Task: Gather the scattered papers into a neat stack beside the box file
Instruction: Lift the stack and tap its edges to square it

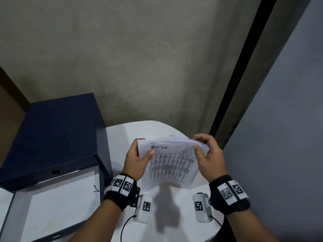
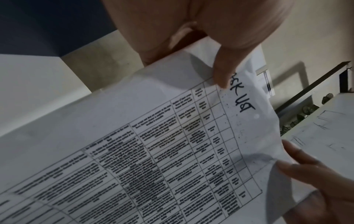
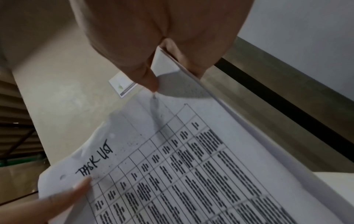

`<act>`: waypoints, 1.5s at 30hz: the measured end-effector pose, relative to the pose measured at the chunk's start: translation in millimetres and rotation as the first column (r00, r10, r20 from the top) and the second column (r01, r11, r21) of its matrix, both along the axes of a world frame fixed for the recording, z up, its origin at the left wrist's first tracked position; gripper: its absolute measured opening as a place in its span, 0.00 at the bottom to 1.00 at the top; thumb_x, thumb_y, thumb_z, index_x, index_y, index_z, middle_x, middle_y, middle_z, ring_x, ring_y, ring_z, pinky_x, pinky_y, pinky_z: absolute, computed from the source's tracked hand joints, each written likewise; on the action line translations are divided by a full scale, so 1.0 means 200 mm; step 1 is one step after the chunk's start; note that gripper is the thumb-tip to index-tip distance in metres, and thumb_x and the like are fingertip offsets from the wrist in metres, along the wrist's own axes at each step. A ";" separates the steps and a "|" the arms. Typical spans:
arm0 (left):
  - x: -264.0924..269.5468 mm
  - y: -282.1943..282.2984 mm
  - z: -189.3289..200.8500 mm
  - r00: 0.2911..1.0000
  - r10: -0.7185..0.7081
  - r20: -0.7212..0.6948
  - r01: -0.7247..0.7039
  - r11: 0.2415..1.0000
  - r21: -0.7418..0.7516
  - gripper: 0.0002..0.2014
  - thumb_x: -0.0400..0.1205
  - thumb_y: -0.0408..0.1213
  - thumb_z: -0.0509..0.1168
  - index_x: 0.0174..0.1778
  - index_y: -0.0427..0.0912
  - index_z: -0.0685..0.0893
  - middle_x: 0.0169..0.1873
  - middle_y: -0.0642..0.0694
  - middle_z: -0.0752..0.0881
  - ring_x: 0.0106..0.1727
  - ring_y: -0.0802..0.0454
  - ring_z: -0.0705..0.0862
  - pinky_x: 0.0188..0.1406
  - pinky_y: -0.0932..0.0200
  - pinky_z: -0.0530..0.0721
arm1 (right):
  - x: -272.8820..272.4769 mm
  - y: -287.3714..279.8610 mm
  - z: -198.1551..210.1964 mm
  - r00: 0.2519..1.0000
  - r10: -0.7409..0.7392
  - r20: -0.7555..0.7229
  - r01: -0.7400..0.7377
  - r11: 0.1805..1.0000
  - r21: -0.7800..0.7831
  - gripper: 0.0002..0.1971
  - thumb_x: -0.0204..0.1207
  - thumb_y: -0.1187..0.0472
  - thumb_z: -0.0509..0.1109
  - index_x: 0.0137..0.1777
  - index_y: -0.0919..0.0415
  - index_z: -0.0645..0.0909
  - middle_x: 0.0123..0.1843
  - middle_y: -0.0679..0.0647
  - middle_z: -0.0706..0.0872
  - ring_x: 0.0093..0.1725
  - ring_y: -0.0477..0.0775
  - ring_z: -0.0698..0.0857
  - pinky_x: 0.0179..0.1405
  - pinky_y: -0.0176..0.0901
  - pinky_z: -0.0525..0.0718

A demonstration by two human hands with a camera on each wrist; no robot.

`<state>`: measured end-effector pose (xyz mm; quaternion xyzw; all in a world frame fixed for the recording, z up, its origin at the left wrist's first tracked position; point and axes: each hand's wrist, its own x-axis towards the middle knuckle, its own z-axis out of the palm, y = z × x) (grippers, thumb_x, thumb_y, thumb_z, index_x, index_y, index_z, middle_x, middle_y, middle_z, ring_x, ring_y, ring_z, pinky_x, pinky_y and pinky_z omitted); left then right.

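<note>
- Sheaf of white printed papers (image 1: 170, 165), top sheet a ruled table headed by hand, held in the air above the round white table (image 1: 174, 215), right of the dark-blue box file (image 1: 52, 137).
- Left hand (image 1: 138, 158): thumb on top, fingers curled behind the left edge.
- Right hand (image 1: 208, 157): pinches the right edge.

Papers (image 1: 172, 163) bunched, printed table on top, held above table; navy box file (image 1: 52, 137) left.
</note>
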<state>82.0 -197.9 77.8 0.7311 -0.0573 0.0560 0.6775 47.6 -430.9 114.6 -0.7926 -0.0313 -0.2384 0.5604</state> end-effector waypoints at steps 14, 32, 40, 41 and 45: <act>0.00 -0.02 0.00 0.998 0.046 -0.038 -0.050 0.992 -0.112 0.12 0.76 0.29 0.73 0.48 0.49 0.82 0.43 0.52 0.90 0.47 0.55 0.89 0.52 0.61 0.86 | -0.03 0.06 -0.18 0.984 -0.007 -0.177 0.056 0.960 0.274 0.10 0.81 0.64 0.68 0.52 0.45 0.81 0.48 0.48 0.90 0.51 0.48 0.89 0.57 0.51 0.85; 0.02 0.03 -0.04 0.991 -0.054 -0.118 0.050 0.998 -0.037 0.08 0.80 0.35 0.68 0.53 0.45 0.88 0.47 0.53 0.92 0.54 0.56 0.89 0.59 0.57 0.84 | -0.02 -0.02 -0.22 0.968 0.040 -0.246 0.025 0.967 0.255 0.09 0.80 0.63 0.69 0.54 0.47 0.84 0.52 0.47 0.92 0.56 0.50 0.89 0.63 0.56 0.84; 0.00 0.03 -0.01 0.997 -0.058 -0.043 0.054 0.994 -0.095 0.17 0.71 0.42 0.75 0.54 0.45 0.83 0.46 0.49 0.90 0.49 0.50 0.88 0.55 0.50 0.86 | -0.03 0.01 -0.23 0.972 0.077 -0.220 0.005 0.936 0.352 0.13 0.80 0.69 0.67 0.59 0.51 0.78 0.50 0.45 0.90 0.54 0.48 0.87 0.60 0.50 0.82; 0.00 0.03 -0.01 0.998 -0.061 -0.019 0.059 0.993 -0.106 0.19 0.69 0.45 0.75 0.54 0.44 0.82 0.46 0.48 0.89 0.48 0.50 0.87 0.53 0.51 0.86 | -0.04 0.01 -0.22 0.975 0.078 -0.208 -0.001 0.938 0.347 0.14 0.77 0.67 0.68 0.58 0.51 0.78 0.50 0.46 0.89 0.53 0.48 0.87 0.59 0.50 0.82; 0.02 0.01 0.00 0.999 -0.049 0.013 0.050 0.994 -0.097 0.17 0.69 0.46 0.74 0.51 0.50 0.81 0.45 0.47 0.87 0.47 0.48 0.86 0.53 0.48 0.85 | -0.04 0.01 -0.22 0.978 0.077 -0.192 -0.011 0.946 0.325 0.15 0.73 0.64 0.67 0.58 0.49 0.76 0.51 0.49 0.87 0.53 0.50 0.86 0.58 0.53 0.83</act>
